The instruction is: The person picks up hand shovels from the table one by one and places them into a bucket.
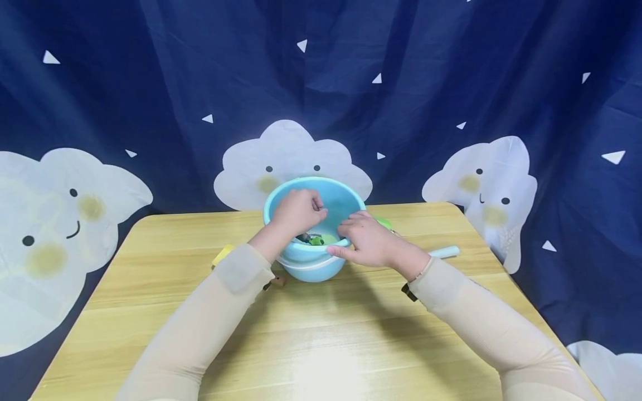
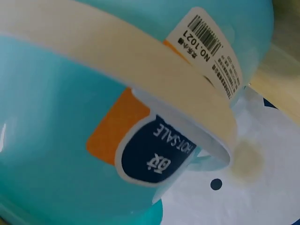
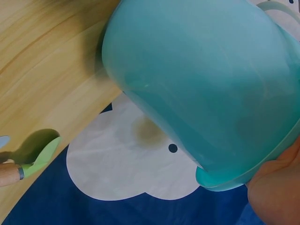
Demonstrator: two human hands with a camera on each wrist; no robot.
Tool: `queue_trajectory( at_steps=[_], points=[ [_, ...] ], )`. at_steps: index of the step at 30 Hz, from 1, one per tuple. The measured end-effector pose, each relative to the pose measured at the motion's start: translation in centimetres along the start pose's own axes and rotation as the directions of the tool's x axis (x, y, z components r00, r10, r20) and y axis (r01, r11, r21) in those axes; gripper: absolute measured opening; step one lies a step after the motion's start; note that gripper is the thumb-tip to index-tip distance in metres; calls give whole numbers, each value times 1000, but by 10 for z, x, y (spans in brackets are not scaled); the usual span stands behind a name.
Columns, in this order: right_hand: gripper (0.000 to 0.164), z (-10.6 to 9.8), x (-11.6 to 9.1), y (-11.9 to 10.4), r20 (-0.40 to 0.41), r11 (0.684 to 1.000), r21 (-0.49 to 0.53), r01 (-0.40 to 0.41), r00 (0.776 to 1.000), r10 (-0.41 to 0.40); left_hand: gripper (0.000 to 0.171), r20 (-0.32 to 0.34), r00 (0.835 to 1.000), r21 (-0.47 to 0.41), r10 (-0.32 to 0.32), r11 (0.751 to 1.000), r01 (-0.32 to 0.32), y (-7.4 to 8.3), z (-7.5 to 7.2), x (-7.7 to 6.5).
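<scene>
A light blue plastic bucket (image 1: 311, 272) stands on the table, its mouth facing up and toward me. My left hand (image 1: 298, 210) is over the mouth with its fingers curled; whether anything is between them cannot be made out. My right hand (image 1: 368, 239) grips the near right rim, thumb outside and fingers over the edge. Down in the bucket lie a small green thing (image 1: 316, 240) and something dark, partly hidden. The left wrist view shows the bucket's pale handle (image 2: 140, 61) and a printed label (image 2: 154, 150), without the hand.
Right of the bucket lie a light blue handle (image 1: 445, 252) and a green-headed tool (image 3: 44, 157) with a wooden grip. A yellow thing (image 1: 222, 255) and a brown piece (image 1: 278, 280) show beside the left forearm. A dark blue cloud-print curtain (image 1: 321, 83) hangs behind the wooden table (image 1: 351, 334).
</scene>
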State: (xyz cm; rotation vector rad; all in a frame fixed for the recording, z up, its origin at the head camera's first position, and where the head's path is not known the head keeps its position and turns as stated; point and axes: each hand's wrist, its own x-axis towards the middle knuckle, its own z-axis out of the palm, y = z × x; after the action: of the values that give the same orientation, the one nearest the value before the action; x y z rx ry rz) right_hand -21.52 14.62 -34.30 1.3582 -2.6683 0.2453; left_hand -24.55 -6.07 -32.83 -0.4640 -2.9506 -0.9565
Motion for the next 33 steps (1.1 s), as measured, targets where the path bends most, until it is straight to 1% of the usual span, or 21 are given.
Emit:
queue_trajectory(
  at_steps=[1, 3, 5, 8, 12, 15, 20, 23, 27, 33],
  points=[
    [51, 0, 0, 0, 1, 1000, -1, 1, 1000, -1, 16, -4, 1000, -13, -5, 1000, 5, 0, -2, -1],
    [52, 0, 0, -1, 1, 1000, 4, -1, 1000, 1, 16, -31, 1000, 2, 0, 1000, 0, -1, -5, -4],
    [50, -1, 0, -1, 0, 1000, 4, -5, 1000, 5, 18, -78, 997, 56, 16, 998, -11, -3, -9, -6],
    [46, -2, -1, -1, 5, 1000, -2, -13, 1000, 13, 23, -146, 988, 133, 43, 991, -23, -6, -15, -10],
    [45, -3, 0, -1, 15, 1000, -7, -17, 1000, 17, 31, -195, 979, 144, 53, 989, -25, -12, -24, -15],
    [46, -2, 0, -1, 21, 1000, -3, -17, 1000, 17, 33, -230, 971, 149, 59, 988, -25, -18, -31, -20],
    [47, -3, 0, -1, 23, 1000, -3, -19, 1000, 19, 35, -280, 958, 157, 63, 987, -20, -27, -45, -32],
    [47, -3, 0, -2, 18, 1000, -4, -19, 1000, 19, 34, -309, 948, 167, 78, 986, -27, -35, -51, -38],
    [45, -4, 0, -2, 16, 1000, -11, -19, 1000, 20, 31, -333, 936, 206, 111, 978, -43, -48, -54, -45],
    [47, -3, 0, -2, 21, 1000, -8, -23, 999, 24, 30, -362, 925, 248, 114, 969, -22, -64, -57, -55]
  ],
)
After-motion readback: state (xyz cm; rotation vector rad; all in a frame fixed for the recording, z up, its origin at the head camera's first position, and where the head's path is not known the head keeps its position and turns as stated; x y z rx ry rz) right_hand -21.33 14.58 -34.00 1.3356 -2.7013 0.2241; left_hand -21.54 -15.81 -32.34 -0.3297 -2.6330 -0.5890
